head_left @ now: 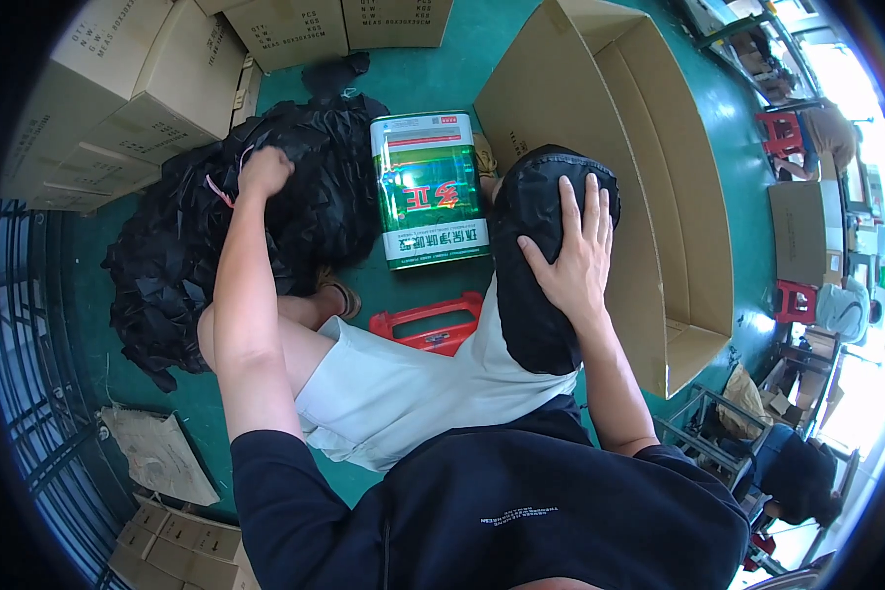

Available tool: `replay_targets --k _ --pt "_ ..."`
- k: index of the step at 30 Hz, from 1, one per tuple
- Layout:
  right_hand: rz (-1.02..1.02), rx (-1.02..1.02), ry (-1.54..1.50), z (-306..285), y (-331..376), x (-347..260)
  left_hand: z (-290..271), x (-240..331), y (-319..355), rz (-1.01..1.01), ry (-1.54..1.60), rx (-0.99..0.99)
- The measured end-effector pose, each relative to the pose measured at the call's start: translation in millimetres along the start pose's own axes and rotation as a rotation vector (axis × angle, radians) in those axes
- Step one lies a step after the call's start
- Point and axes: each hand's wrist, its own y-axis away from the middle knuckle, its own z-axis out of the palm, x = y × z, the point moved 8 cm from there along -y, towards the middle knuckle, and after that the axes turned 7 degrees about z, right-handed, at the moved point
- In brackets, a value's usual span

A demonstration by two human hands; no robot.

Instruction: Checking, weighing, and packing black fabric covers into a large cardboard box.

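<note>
My left hand (pixel 265 175) is closed over a large heap of black fabric pieces (pixel 167 265) at the left. Whatever its curled fingers may grip is hidden. A thin pale pink strip (pixel 218 191) shows beside that hand. Lying flat with fingers spread, my right hand (pixel 575 258) rests on a long, rounded black fabric piece (pixel 533 305). This piece lies along my right thigh, and its far end has a seamed rim. Between the heap and the black piece stands a green and white rectangular tin can (pixel 431 197).
A red plastic stool (pixel 428 324) sits between my legs. An open cardboard box (pixel 659 177) stands close at the right. Stacked cartons (pixel 118 108) are at the far left, and a flattened cardboard piece (pixel 157 452) lies near left. Other people work at the far right.
</note>
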Motion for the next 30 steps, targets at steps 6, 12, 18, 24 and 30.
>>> replay_targets --k 6,12,18,24,30 --pt "-0.007 -0.004 -0.017 2 0 -3 -101 13 1 0.143 0.36 0.544" --pt "0.006 0.005 -0.011 -5 1 1 -181 129 53 0.502 0.98 0.797" --pt "-0.068 0.008 -0.588 -32 5 -15 -211 241 125 0.828 1.316 0.578" --pt "0.222 -0.773 -1.867 -10 22 -73 -218 287 178 0.872 1.458 0.29" --pt "0.653 -0.829 -2.249 17 29 -64 -177 391 294 1.684 0.599 0.158"
